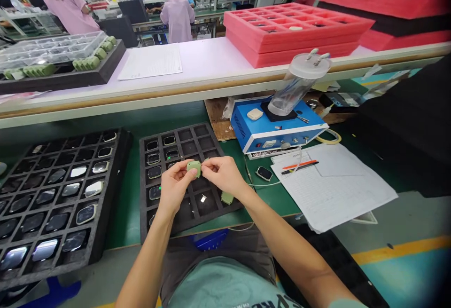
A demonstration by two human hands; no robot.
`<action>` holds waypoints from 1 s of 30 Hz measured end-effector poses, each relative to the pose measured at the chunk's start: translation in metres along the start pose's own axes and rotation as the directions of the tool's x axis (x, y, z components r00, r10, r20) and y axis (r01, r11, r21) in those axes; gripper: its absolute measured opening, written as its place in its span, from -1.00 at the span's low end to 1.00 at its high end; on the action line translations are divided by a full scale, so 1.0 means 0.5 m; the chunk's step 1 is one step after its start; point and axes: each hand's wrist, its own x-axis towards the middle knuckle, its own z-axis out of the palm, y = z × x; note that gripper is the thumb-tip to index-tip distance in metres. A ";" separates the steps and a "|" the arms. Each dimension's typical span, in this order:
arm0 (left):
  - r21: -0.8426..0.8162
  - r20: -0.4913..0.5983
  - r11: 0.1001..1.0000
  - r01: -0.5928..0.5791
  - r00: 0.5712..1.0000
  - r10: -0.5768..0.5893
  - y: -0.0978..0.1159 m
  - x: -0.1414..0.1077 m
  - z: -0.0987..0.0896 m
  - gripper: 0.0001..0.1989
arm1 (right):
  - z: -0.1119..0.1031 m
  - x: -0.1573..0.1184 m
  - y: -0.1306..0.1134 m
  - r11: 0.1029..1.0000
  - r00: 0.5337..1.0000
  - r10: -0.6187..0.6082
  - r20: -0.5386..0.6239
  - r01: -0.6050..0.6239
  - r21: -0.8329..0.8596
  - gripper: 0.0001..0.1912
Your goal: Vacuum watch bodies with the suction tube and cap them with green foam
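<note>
Above the middle black foam tray (143, 218), my left hand (174, 183) holds a small green square case (194, 169) between thumb and fingers. My right hand (223, 174) is closed in a pinch at the case's right side; what its fingertips grip is too small to make out. Watch-like pieces with dark faces, such as one at the tray's upper left (152, 146), fill several cells. Another green case (227, 198) lies at the tray's right edge, below my right wrist. A small white piece (203, 199) sits in a lower cell.
Left stands a large foam tray (102, 223) of watch pieces. To the right are a blue box (243, 131) bearing a clear cylinder (291, 87), a lone watch (264, 173), and papers (338, 185) with pens. A shelf (207, 70) with red foam trays (282, 40) crosses behind; people are beyond.
</note>
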 end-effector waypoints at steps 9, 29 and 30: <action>-0.132 -0.340 0.985 -0.111 0.938 0.060 -0.034 0.013 -0.027 -0.54 | -0.012 0.148 0.027 0.782 0.974 0.210 0.083 -0.116 -0.613 -0.80; -0.193 -0.285 0.980 -0.050 0.959 -0.007 -0.043 -0.023 0.023 -0.47 | -0.100 0.015 0.068 0.856 0.948 0.254 -0.193 -0.313 -0.412 -0.89; -0.191 -0.274 0.981 -0.042 0.962 -0.012 -0.047 -0.030 0.030 -0.48 | -0.096 0.009 0.060 0.912 0.956 0.228 -0.185 -0.276 -0.303 -0.89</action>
